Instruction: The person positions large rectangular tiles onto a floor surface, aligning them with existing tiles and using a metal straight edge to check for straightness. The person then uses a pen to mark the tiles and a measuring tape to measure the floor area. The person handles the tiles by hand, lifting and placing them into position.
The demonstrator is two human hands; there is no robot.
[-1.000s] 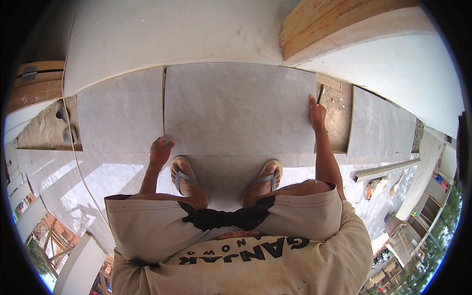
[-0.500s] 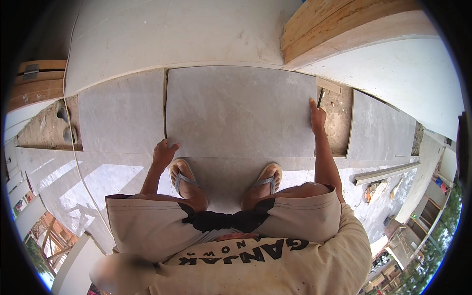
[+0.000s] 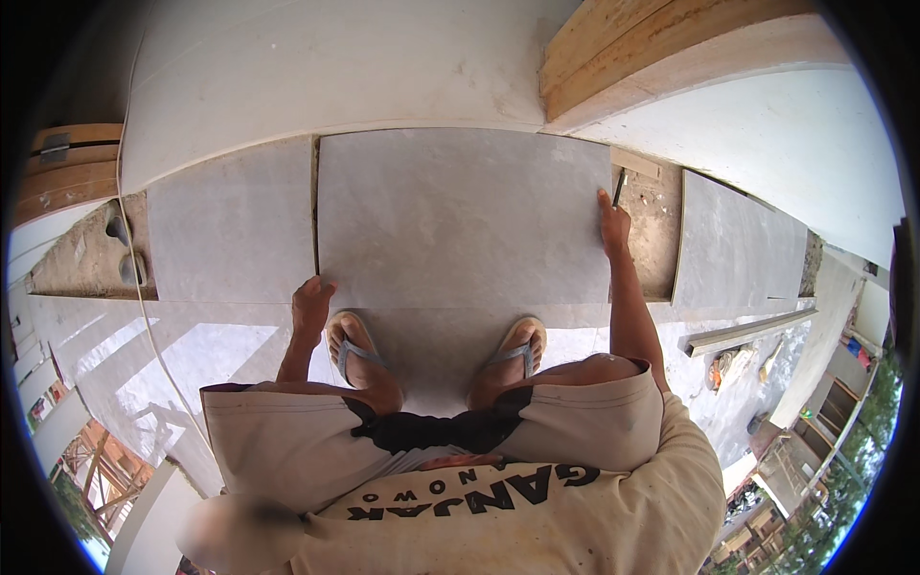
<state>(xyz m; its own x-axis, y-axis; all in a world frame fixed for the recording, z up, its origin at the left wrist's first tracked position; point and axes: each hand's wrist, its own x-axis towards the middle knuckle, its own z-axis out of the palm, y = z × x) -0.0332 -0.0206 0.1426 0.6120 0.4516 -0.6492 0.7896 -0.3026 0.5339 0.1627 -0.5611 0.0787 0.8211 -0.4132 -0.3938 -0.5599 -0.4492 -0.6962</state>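
A large grey floor tile (image 3: 465,216) lies in front of my feet, its far edge along the white wall. My left hand (image 3: 311,305) is at the tile's near left corner, its fingers closed about the edge beside a narrow dark gap. On the right edge, my right hand (image 3: 615,228) grips the tile with the thumb along its rim; the other fingers are partly hidden. A thin dark rod (image 3: 620,187) juts up beside those fingers; whether it is held I cannot tell.
Grey tiles flank it on the left (image 3: 235,220) and right (image 3: 738,240). A bare strip of rough ground (image 3: 654,230) lies just right of the held tile. A long metal bar (image 3: 752,331) rests at right. A pale cable (image 3: 149,326) runs down the left. Wooden frames border the wall.
The whole view has shifted slightly to the left. My left hand has moved a little down and left at the tile's corner; my right hand keeps its place on the edge.
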